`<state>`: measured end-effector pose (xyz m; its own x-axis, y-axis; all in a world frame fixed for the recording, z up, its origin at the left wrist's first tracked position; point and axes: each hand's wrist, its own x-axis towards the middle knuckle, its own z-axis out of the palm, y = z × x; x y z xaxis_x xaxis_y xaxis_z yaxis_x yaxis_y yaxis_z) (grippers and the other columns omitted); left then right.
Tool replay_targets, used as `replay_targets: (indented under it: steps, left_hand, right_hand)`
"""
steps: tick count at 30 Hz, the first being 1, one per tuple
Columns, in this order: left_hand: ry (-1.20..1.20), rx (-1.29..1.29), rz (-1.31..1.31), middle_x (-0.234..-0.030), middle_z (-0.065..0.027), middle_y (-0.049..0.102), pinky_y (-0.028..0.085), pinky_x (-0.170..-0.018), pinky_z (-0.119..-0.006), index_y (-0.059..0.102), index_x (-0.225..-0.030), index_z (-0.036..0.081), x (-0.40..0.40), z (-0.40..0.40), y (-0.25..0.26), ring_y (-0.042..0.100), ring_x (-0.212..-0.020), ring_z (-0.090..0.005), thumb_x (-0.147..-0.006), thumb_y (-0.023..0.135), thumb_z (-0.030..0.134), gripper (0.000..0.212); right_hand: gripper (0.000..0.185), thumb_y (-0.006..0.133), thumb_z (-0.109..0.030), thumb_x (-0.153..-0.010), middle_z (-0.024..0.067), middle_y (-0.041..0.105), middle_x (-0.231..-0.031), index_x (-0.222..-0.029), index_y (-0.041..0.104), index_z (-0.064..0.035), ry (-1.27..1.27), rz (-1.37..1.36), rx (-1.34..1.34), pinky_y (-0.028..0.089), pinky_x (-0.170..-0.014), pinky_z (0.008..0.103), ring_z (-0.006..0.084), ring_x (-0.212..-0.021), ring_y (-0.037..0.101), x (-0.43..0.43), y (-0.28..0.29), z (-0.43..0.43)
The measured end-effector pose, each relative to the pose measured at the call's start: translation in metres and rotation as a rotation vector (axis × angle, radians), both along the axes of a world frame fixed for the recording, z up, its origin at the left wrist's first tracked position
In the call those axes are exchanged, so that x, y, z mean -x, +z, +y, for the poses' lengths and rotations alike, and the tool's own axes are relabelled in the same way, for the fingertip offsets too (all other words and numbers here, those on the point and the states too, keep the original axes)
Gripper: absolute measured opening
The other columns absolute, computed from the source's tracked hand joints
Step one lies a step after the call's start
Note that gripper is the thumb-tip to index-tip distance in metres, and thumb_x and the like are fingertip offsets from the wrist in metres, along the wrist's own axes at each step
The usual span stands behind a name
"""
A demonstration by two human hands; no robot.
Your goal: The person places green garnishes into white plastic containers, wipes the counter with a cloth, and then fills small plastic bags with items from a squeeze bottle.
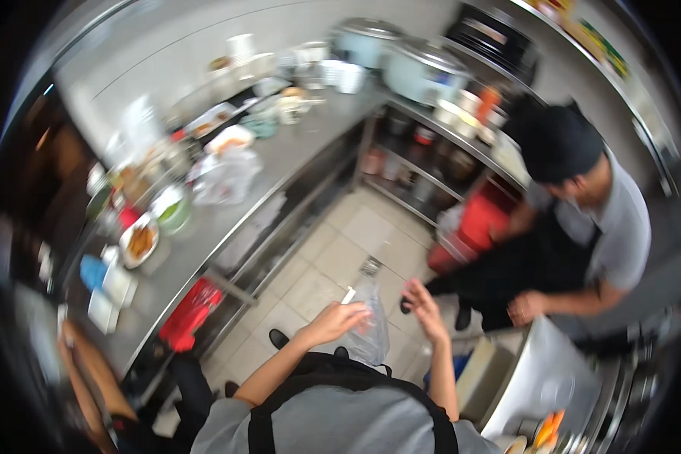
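In front of my black apron, my left hand [339, 322] grips a clear plastic bag [373, 332] that hangs down over the floor. A small white object [348, 295], too blurred to name, sticks up by the same hand. To the bag's right is my right hand [424, 311], raised with fingers apart and apparently holding nothing. A gap separates it from the bag. Motion blur hides the finer finger contacts.
A steel counter [312, 139] at left bears food dishes and a knotted plastic bag [230, 176]. At right a co-worker in a black cap [559, 142] leans by a red bin [482, 218]. Another person's hands [68, 335] are at lower left. A steel unit [545, 374] stands at lower right.
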<state>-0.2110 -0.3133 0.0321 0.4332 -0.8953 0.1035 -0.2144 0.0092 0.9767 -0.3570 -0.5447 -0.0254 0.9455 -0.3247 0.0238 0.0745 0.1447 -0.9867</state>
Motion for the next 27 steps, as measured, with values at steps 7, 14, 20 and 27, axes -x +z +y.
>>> replay_targets:
  steps: [7,14,20,27]
  left_hand:
    - [0.681,0.034,0.272,-0.061,0.0016,0.054,0.040,-0.049,-0.025,0.061,-0.079,0.000,-0.032,0.126,0.001,0.050,-0.055,-0.0065,-0.091,0.054,0.028,0.031]
    - [0.818,0.107,0.484,-0.076,0.0020,0.059,0.045,-0.064,-0.023,0.061,-0.083,0.004,-0.009,0.278,-0.034,0.056,-0.070,-0.0072,-0.089,0.057,0.024,0.021]
    - [1.193,1.065,0.690,-0.086,-0.0032,0.063,0.049,-0.075,-0.028,0.062,-0.097,0.003,0.000,0.356,-0.034,0.060,-0.080,-0.0118,-0.089,0.055,0.017,0.017]
    - [0.892,1.176,1.042,-0.099,-0.0076,0.061,0.049,-0.078,-0.030,0.054,-0.111,0.002,0.023,0.390,-0.045,0.060,-0.088,-0.0154,-0.090,0.052,0.029,0.035]
  right_hand:
    - [0.056,0.072,-0.032,-0.074,0.0028,0.061,-0.101,-0.118,0.050,-0.0061,1.048,0.179,-0.346,0.042,-0.084,0.0273,0.0117,-0.093,0.056,-0.155,-0.011,0.143]
    - [0.009,0.058,-0.015,-0.087,0.0009,0.059,-0.096,-0.094,0.055,-0.0094,1.091,0.285,-0.495,0.046,-0.077,0.0273,0.0114,-0.082,0.057,-0.248,0.043,0.308]
    - [0.045,0.058,-0.033,-0.086,0.0065,0.057,-0.106,-0.121,0.048,-0.0077,1.399,0.809,-0.580,0.048,-0.077,0.0335,0.0187,-0.093,0.057,-0.269,-0.069,0.413]
    - [0.026,0.047,-0.032,-0.093,0.0013,0.052,-0.072,-0.087,0.054,-0.0078,1.781,0.544,-1.054,0.044,-0.068,0.0328,0.0151,-0.070,0.052,-0.285,0.010,0.490]
